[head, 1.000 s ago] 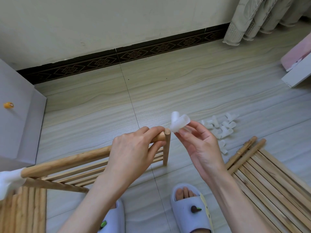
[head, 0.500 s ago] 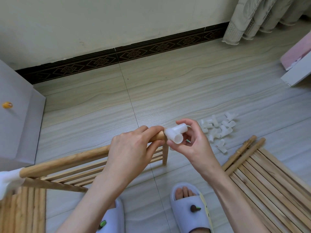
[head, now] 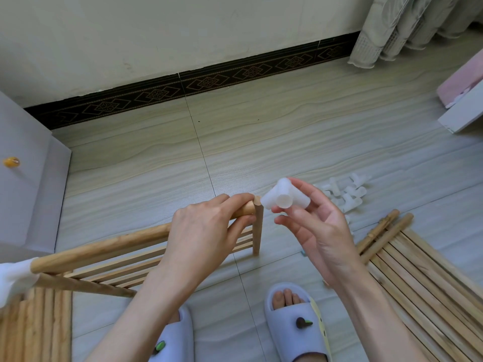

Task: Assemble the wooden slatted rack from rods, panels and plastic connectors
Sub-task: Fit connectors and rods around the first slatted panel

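My left hand (head: 206, 231) grips the free end of a long wooden rod (head: 104, 248) of the half-built rack. The rod's other end sits in a white connector (head: 13, 275) at the far left. An upright short rod (head: 257, 228) stands beside my fingertips. A slatted panel (head: 125, 267) lies below the long rod. My right hand (head: 311, 226) pinches a white three-way plastic connector (head: 283, 198) just right of the rod end, not touching it, one socket facing me.
Several loose white connectors (head: 345, 194) lie on the tiled floor at the right. Loose rods (head: 384, 231) and a slatted panel (head: 423, 291) lie at lower right, another panel (head: 34, 325) at lower left. A grey cabinet (head: 26, 178) stands left. My slippered feet (head: 295, 322) are below.
My right hand brought the connector against the rod end half a second ago, then drew it slightly back and turned it. My left hand has stayed on the rod.
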A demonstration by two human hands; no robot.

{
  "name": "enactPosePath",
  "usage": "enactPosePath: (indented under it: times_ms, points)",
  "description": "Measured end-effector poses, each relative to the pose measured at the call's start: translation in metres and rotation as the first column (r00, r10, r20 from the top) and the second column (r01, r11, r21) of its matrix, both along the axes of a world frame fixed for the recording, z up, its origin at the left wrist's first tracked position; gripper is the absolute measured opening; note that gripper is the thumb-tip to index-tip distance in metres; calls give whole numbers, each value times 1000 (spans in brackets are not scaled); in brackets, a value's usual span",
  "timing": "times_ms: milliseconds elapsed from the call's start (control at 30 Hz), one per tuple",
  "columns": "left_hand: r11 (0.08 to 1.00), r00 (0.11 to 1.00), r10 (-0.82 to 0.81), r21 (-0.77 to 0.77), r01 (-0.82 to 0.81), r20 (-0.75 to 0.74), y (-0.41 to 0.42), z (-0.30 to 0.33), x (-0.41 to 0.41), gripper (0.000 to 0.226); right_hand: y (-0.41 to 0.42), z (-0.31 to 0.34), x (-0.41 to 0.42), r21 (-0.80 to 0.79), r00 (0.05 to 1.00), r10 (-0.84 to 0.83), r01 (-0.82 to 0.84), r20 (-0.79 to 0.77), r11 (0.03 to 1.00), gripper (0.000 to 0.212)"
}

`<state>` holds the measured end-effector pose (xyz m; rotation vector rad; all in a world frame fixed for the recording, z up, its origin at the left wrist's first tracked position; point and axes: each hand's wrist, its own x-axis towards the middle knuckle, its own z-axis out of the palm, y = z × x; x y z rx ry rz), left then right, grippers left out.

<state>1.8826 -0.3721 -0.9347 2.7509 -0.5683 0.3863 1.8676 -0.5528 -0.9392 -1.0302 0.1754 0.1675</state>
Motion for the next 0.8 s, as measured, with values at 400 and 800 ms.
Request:
enactPosePath:
  times_ms: [400,800]
  points:
    - [1000,1000,-3,2,3,15,-2,2,-1,36,10,7,4,-250,994,-106,113,41,962,16]
    - [998,1000,0,-66,-2,-29,0,3,-1,34,4,13,13,-275,995,21,7,98,962,25]
